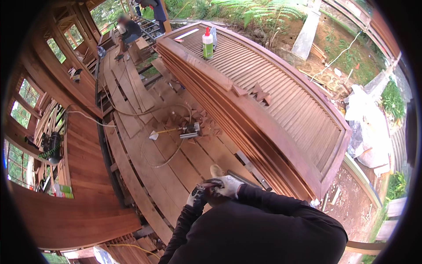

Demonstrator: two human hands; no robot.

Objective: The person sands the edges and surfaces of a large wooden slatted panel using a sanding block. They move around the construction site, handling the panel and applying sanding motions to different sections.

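Close in front of my chest, both gloved hands meet. My left hand (196, 194) and my right hand (229, 185) close around a small reddish-brown piece (207, 185), seemingly wood, mostly covered by the dark-palmed gloves. To their right rises a stack of louvered wooden panels (280, 115). On the top panel lie several small triangular wood pieces (261, 94) and a glue bottle (207, 46) with a red cap. A power tool (190, 130) rests on the plank floor ahead, beside a scatter of wooden triangles (206, 120).
Gaps run between the floor planks (155, 184). A hose (132, 114) loops across them. At left, a dark air compressor (52, 147) stands beyond a wooden wall panel (87, 175). A person (130, 33) bends over at the far end. White plastic sheeting (369, 132) lies outside, right.
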